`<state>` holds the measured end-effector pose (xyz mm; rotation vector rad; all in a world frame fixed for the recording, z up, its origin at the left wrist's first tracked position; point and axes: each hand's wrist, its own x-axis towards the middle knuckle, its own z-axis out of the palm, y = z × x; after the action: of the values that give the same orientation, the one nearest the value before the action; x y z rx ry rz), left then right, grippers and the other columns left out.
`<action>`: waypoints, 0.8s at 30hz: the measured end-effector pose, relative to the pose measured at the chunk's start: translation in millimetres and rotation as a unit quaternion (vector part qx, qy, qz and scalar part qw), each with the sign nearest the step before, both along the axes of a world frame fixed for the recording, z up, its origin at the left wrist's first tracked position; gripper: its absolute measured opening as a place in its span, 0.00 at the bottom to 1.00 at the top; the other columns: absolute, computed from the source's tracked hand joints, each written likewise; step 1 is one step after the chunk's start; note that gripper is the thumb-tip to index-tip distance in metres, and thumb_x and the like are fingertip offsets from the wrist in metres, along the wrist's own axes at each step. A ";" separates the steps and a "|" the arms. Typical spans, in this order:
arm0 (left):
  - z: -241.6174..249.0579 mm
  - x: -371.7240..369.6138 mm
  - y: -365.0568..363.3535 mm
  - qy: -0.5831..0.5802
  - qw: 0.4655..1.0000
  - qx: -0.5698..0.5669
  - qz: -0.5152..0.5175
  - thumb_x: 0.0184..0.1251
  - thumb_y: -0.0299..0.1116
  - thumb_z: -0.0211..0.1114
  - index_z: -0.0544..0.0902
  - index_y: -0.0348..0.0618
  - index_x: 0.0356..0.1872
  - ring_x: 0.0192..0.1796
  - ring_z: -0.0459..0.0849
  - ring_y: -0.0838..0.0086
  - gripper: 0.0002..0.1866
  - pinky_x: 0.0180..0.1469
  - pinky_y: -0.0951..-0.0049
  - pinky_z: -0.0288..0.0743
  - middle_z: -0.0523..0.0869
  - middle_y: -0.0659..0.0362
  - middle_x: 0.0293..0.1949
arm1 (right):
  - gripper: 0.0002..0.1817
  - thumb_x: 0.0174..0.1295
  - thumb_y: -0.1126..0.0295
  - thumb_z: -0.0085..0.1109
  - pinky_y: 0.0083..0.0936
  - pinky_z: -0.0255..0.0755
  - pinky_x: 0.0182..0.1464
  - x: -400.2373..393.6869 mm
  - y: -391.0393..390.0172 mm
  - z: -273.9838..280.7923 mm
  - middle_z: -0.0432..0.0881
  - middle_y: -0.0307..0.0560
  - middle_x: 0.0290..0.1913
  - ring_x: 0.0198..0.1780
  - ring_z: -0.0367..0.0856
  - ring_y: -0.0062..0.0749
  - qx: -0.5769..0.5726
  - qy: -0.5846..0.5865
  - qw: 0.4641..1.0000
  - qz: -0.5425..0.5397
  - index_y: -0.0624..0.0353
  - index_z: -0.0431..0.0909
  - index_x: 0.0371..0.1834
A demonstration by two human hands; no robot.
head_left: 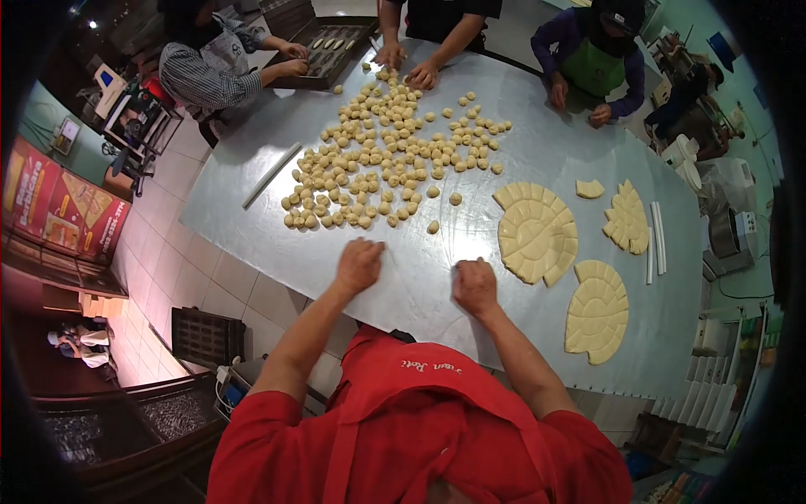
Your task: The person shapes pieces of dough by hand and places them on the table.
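My left hand (359, 265) is over the near side of the metal table (420, 290), its fingers curled in, just below the front edge of a big spread of dough balls (369, 160). To its right, my right hand (475, 286) rests on the table top with the fingers closed. Whatever either palm covers is hidden. Two loose dough balls (433, 227) lie a little ahead of and between my hands. Right of my right hand is a flat round of dough (537, 233), cut into small pieces.
Two more cut dough slabs (597, 312) (626, 218) and a small dough piece (589, 189) lie at the right, beside white rods (658, 239). A long rod (272, 176) lies at left. Co-workers stand across the table, one at a dark tray (326, 52).
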<state>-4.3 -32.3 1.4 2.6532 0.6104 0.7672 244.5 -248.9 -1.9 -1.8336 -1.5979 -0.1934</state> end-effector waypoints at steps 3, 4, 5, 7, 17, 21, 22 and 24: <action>4.2 -45.8 -26.0 -0.025 0.995 -0.090 0.042 0.61 0.17 0.65 0.86 0.41 0.48 0.43 0.83 0.51 0.15 0.50 0.51 0.78 0.83 0.51 0.35 | 0.04 0.59 0.77 0.60 0.51 0.74 0.46 -4.8 -59.8 -1.8 0.81 0.54 0.35 0.40 0.79 0.55 -0.074 0.014 0.997 -0.010 0.57 0.79 0.36; 0.5 -54.6 -39.8 -0.030 0.993 -0.103 0.053 0.60 0.17 0.64 0.85 0.42 0.49 0.44 0.83 0.51 0.16 0.51 0.52 0.78 0.83 0.51 0.35 | 0.04 0.60 0.77 0.60 0.50 0.74 0.47 -12.6 -75.7 -6.6 0.81 0.54 0.37 0.41 0.79 0.55 -0.089 0.011 0.996 0.001 0.58 0.79 0.37; -4.3 -54.9 -57.2 -0.032 0.994 -0.100 0.017 0.60 0.17 0.64 0.85 0.42 0.49 0.45 0.83 0.50 0.16 0.52 0.52 0.78 0.84 0.51 0.36 | 0.04 0.61 0.77 0.60 0.48 0.74 0.48 -27.1 -82.6 -10.0 0.81 0.54 0.37 0.41 0.80 0.54 -0.068 0.017 0.997 0.041 0.58 0.80 0.37; -17.8 -27.1 -83.5 -0.053 0.992 -0.098 -0.054 0.57 0.18 0.63 0.85 0.44 0.49 0.46 0.82 0.49 0.18 0.55 0.52 0.77 0.85 0.50 0.40 | 0.03 0.63 0.76 0.60 0.47 0.75 0.50 -60.8 -72.0 -8.6 0.80 0.53 0.36 0.42 0.80 0.53 -0.064 0.053 0.989 0.125 0.57 0.80 0.39; 2.6 -29.5 -24.8 -0.013 0.998 -0.054 0.018 0.59 0.22 0.69 0.84 0.43 0.40 0.44 0.82 0.52 0.09 0.48 0.53 0.77 0.81 0.51 0.37 | 0.07 0.59 0.74 0.66 0.45 0.79 0.49 -28.1 -24.1 7.2 0.82 0.55 0.34 0.37 0.82 0.56 -0.068 0.015 0.998 -0.002 0.57 0.83 0.41; 5.1 -56.6 -62.6 -0.043 0.957 -0.284 0.049 0.62 0.25 0.73 0.87 0.41 0.53 0.53 0.86 0.50 0.17 0.59 0.54 0.82 0.87 0.48 0.50 | 0.13 0.68 0.71 0.68 0.47 0.81 0.49 -73.6 -33.3 15.3 0.84 0.60 0.43 0.42 0.85 0.57 -0.093 0.152 0.982 -0.063 0.62 0.83 0.52; 14.6 -59.3 -58.9 -0.045 0.957 -0.283 0.050 0.62 0.25 0.73 0.87 0.41 0.53 0.53 0.86 0.50 0.17 0.59 0.54 0.82 0.87 0.48 0.50 | 0.15 0.69 0.71 0.68 0.48 0.82 0.49 -84.7 -21.6 9.3 0.83 0.61 0.46 0.44 0.86 0.58 -0.119 0.259 0.956 -0.076 0.64 0.82 0.55; 28.7 -66.3 -47.8 -0.104 0.942 -0.311 0.067 0.63 0.27 0.74 0.84 0.41 0.61 0.59 0.85 0.50 0.23 0.66 0.54 0.80 0.86 0.47 0.57 | 0.26 0.65 0.69 0.73 0.50 0.82 0.52 -113.1 18.7 12.0 0.82 0.63 0.54 0.49 0.85 0.61 -0.117 0.302 0.946 -0.006 0.65 0.78 0.65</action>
<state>-70.7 -80.1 30.1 1.9448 0.8199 0.7271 131.4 -230.2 10.0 -1.8325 -1.2055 0.5304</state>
